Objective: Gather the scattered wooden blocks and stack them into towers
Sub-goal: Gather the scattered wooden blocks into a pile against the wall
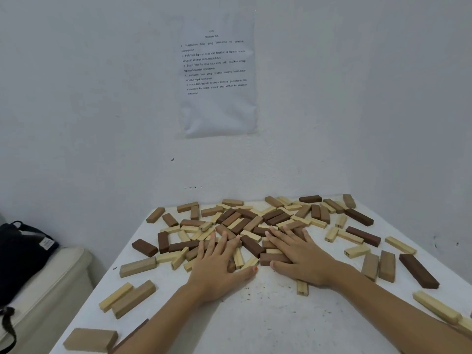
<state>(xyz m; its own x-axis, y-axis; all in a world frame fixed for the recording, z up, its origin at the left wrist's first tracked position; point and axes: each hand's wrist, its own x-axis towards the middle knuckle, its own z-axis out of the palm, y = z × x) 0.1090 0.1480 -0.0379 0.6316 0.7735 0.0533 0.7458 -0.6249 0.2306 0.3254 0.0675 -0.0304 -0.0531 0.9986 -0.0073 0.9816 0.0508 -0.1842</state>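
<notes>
Several wooden blocks [251, 221] in pale, mid-brown and dark brown lie scattered flat over the white table [255, 315], densest in the middle toward the wall. My left hand [217, 267] lies palm down with fingers spread on the near edge of that heap. My right hand [304, 256] lies flat beside it, fingers straight, pressing on a brown block [270, 259] and its neighbours. Neither hand grips anything. No block stands on another as a tower.
Loose blocks lie at the table's edges: a dark one [419, 270] at right, a pale pair [127, 297] at left, a large tan one [90, 339] at the near left corner. A printed sheet [217, 75] hangs on the wall. A dark bag [23, 251] sits on a cushion left of the table.
</notes>
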